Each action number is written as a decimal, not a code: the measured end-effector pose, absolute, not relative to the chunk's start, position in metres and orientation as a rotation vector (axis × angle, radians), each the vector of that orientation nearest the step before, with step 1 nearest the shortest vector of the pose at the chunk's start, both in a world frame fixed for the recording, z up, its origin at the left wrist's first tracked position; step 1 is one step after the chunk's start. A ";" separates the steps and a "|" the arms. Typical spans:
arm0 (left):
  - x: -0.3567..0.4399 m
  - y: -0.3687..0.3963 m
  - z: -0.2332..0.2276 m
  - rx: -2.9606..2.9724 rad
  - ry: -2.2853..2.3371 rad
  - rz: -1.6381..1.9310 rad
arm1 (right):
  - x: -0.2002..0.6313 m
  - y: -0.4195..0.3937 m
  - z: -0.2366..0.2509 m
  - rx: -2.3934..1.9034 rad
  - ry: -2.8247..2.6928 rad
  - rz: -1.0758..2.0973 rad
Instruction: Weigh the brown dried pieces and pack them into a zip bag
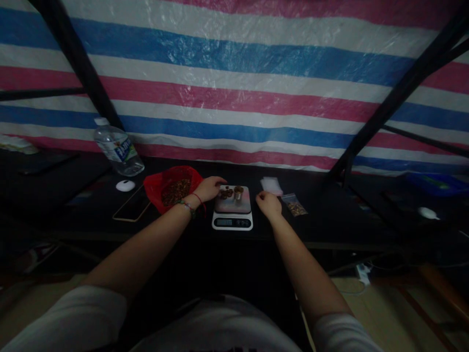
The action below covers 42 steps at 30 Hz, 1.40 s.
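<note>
A striped tarp [234,73] in blue, white and pink fills the whole back, at twelve o'clock, with dark frame bars [399,93] slanting across it at both sides. Below it runs the black table [330,220], its near edge crossing in front of the person; the widest bare stretch lies at three o'clock, past the right hand.

At ten o'clock stands a water bottle [117,147], leaning, with a phone [132,205] flat near it. A red bag [171,188] of small brown pieces sits open just left of the kitchen scale [233,209], which stands dead centre with small brown pieces [230,191] on its platform.

The left hand [209,188] rests at the scale's far left corner, fingers loosely curled, touching the platform edge. The right hand [268,204] lies just right of the scale, fingers bent inward; whether it pinches anything I cannot tell. At two o'clock lie a small filled pouch [295,206] and a stack of empty pouches [271,185].
</note>
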<state>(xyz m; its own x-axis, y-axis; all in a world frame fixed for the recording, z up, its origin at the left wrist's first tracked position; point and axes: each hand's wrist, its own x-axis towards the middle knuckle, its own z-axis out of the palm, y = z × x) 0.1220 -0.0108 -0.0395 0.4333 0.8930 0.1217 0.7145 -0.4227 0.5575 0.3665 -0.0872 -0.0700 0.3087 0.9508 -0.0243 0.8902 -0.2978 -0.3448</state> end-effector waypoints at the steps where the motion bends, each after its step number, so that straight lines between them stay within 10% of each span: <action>1: 0.122 -0.009 -0.039 2.273 1.349 0.528 | 0.366 -0.088 -0.070 -2.306 -1.677 0.327; 42: 0.116 -0.011 -0.032 2.434 1.083 0.263 | 0.366 -0.089 -0.067 -2.309 -1.684 0.325</action>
